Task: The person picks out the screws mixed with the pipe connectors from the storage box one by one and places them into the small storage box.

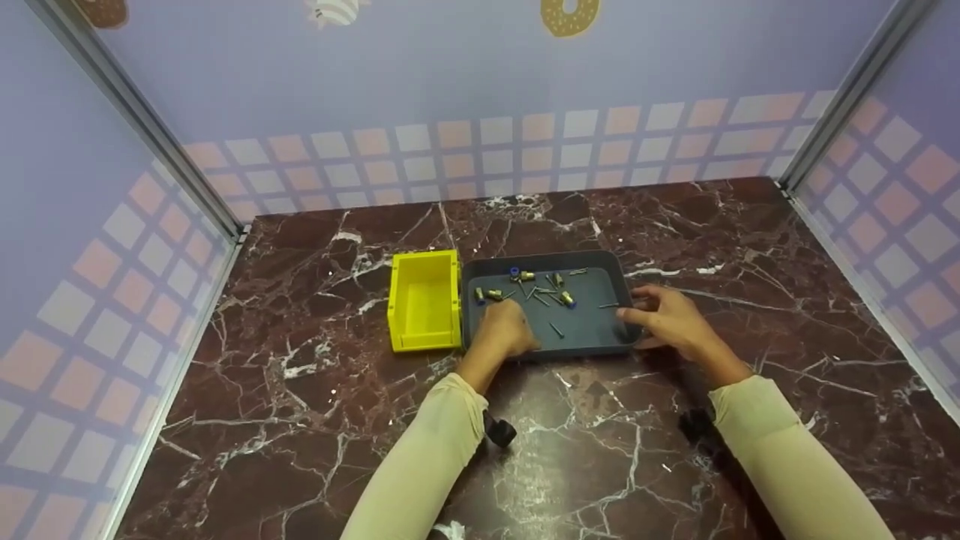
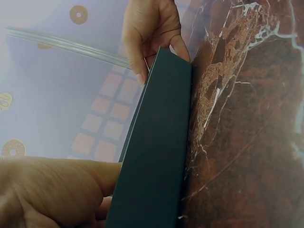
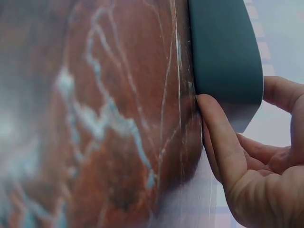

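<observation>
A dark grey tray (image 1: 596, 330) lies on the marble-patterned table, holding several brass fittings (image 1: 568, 299) with blue collars and several thin screws (image 1: 556, 330). My left hand (image 1: 504, 326) reaches down inside its front left part, knuckles up. The tray wall (image 2: 152, 137) covers those fingertips in the left wrist view, so whatever they hold is hidden. At the right end, my right hand (image 1: 671, 319) grips the tray, with one finger over the rim and others low against the outer wall. One screw (image 1: 609, 305) lies near these fingers.
Against the tray's left side stands a yellow bin (image 1: 425, 300) with nothing visible inside. Patterned panels (image 1: 495, 90) enclose the table (image 1: 300, 420) at the back and both sides. Dark wrist devices (image 1: 499, 431) hang below the sleeves.
</observation>
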